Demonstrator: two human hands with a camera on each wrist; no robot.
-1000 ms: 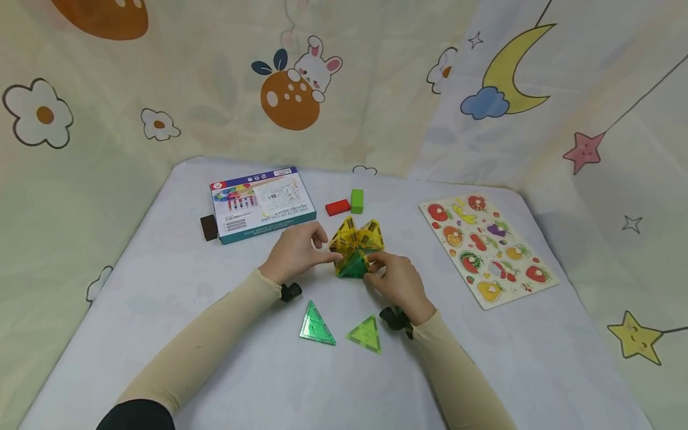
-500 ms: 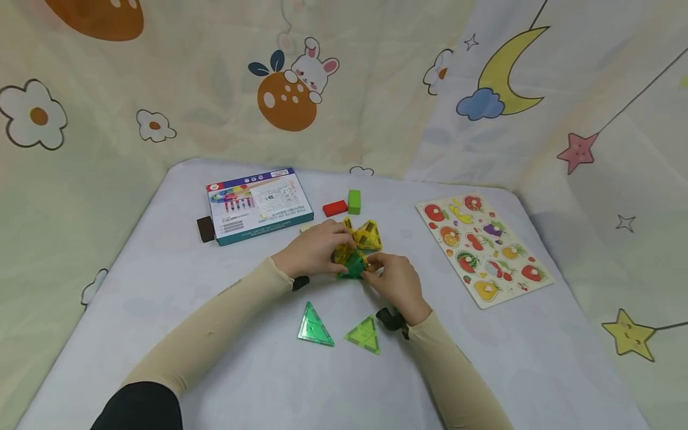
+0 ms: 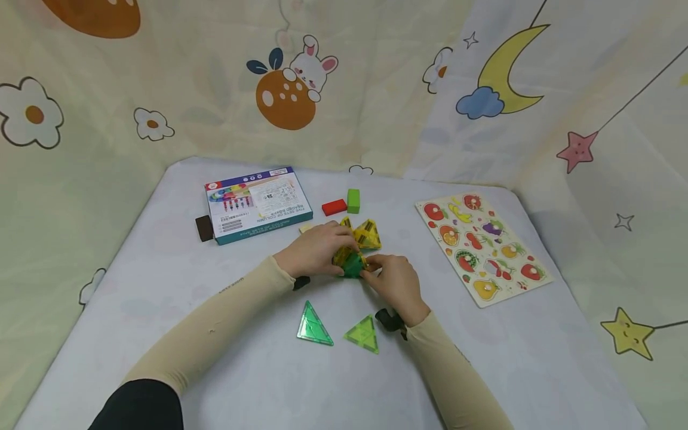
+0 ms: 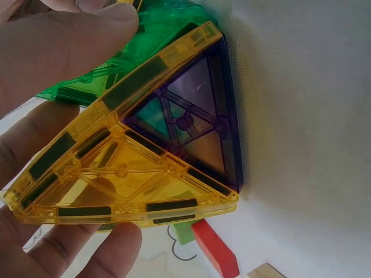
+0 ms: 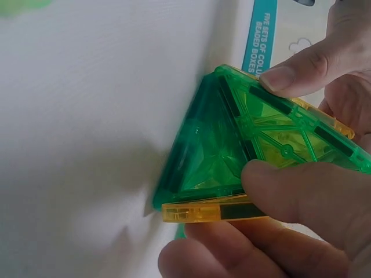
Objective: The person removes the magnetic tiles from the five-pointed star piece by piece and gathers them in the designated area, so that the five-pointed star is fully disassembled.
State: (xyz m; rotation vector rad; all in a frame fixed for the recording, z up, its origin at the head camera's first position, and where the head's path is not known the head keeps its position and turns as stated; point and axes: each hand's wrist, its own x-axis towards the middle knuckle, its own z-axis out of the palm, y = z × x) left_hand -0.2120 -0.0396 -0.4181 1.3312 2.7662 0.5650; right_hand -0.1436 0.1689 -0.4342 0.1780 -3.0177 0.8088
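A build of translucent magnetic triangle tiles stands on the white table between both hands, with yellow tiles (image 3: 368,235) behind and green tiles (image 3: 353,266) in front. My left hand (image 3: 318,248) reaches over its left side and grips it between thumb and fingers. In the left wrist view a purple-looking tile (image 4: 194,113) adjoins a yellow tile (image 4: 119,174). From the right, my right hand (image 3: 396,285) pinches the build's edge, its thumb (image 5: 301,185) on a green tile (image 5: 290,136) and its fingers beneath. The left hand hides part of the build in the head view.
Nearer the body lie a loose green triangle tile (image 3: 314,327) and a lime triangle tile (image 3: 364,334). Behind are a red block (image 3: 334,207), a green block (image 3: 353,200), a flat box (image 3: 259,206) and a dark block (image 3: 204,228). A fruit board (image 3: 482,249) lies right.
My left hand has moved right and over the build, now covering its left yellow part and gripping it. My right hand has stayed at the right edge.
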